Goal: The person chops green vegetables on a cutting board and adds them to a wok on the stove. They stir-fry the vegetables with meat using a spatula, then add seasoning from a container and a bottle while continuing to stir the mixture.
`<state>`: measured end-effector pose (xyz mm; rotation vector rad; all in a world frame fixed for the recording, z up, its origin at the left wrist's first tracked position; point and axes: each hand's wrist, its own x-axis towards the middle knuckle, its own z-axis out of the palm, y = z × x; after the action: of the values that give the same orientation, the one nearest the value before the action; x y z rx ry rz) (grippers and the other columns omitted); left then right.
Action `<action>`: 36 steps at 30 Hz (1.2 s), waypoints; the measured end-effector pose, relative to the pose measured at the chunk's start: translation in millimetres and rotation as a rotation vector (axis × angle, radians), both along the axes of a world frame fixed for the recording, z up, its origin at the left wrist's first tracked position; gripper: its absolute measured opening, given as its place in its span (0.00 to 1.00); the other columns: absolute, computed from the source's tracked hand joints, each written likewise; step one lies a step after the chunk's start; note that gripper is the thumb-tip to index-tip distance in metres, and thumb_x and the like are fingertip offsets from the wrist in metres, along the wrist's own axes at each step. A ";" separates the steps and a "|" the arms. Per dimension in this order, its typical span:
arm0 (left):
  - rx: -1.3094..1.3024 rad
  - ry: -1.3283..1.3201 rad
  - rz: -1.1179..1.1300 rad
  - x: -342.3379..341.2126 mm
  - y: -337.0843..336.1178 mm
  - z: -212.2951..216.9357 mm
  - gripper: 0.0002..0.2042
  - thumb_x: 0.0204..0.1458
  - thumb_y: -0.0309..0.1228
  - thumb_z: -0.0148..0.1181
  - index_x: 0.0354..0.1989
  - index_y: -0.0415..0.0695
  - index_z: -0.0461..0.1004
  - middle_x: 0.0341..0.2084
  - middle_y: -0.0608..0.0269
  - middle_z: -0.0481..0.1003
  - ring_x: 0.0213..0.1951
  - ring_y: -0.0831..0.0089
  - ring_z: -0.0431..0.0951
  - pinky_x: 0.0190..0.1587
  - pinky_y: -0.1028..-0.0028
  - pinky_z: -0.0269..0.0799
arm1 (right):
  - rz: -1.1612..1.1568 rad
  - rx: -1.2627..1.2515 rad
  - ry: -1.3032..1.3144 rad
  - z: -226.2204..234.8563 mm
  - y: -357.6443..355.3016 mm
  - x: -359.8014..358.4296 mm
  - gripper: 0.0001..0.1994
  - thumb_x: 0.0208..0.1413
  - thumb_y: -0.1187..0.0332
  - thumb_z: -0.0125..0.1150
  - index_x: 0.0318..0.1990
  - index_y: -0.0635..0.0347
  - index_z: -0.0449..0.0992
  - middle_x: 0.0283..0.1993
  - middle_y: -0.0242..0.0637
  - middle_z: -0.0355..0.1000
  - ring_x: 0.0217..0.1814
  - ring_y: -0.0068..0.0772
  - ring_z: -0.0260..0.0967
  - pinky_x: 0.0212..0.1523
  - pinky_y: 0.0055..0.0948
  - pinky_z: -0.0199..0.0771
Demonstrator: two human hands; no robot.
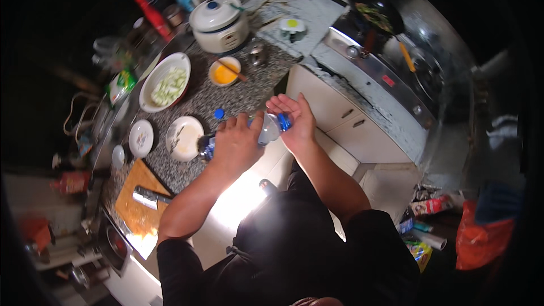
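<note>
My left hand point(237, 143) is wrapped round a clear plastic bottle point(268, 130) with blue parts, which lies nearly level in the air. The bottle's blue-ringed end points to the right, at the palm of my right hand point(296, 118). That palm faces up, slightly cupped, with its fingers stretched out. Whether anything lies in the palm is too small to tell. On the granite counter point(226, 99) just beyond my left hand rests a blue bottle cap point(219, 113). Left of the bottle is a white plate point(186, 139) with dark bits on it.
A bowl of chopped pale-green vegetable point(170, 86), a bowl of yellow liquid point(224, 72) with chopsticks across it and a white cooker point(218, 25) stand farther back. A cleaver point(148, 197) lies on the cutting board point(136, 184). At the far right, a wok point(391, 11) sits on the gas stove point(379, 73).
</note>
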<state>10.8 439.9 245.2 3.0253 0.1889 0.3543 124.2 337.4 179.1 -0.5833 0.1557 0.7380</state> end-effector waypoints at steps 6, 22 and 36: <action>0.481 0.016 -0.153 78.5 -34.9 37.0 0.26 0.34 0.28 0.59 0.48 0.45 0.66 0.27 0.59 0.67 0.28 0.64 0.70 0.30 0.66 0.67 | -0.213 0.075 0.137 12.2 -24.8 54.5 0.20 0.58 0.54 0.43 0.38 0.65 0.71 0.39 0.43 0.72 0.43 0.42 0.68 0.50 0.38 0.64; 0.817 0.184 -0.050 274.6 -124.6 94.9 0.14 0.46 0.32 0.50 0.42 0.45 0.67 0.31 0.54 0.71 0.33 0.61 0.70 0.40 0.58 0.62 | -0.147 0.242 0.241 41.4 -72.1 239.3 0.18 0.57 0.55 0.44 0.35 0.63 0.70 0.33 0.41 0.70 0.39 0.39 0.67 0.49 0.34 0.63; 0.624 0.167 -0.065 308.4 -103.6 98.3 0.13 0.44 0.31 0.52 0.40 0.47 0.70 0.27 0.60 0.71 0.32 0.63 0.72 0.36 0.64 0.67 | -0.169 0.271 0.308 40.0 -68.0 278.1 0.16 0.59 0.59 0.43 0.36 0.65 0.69 0.35 0.42 0.70 0.41 0.39 0.68 0.48 0.35 0.67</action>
<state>319.3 336.3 343.5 3.6682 -0.0177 0.1755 402.3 269.4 219.1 -0.1930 0.3796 0.6668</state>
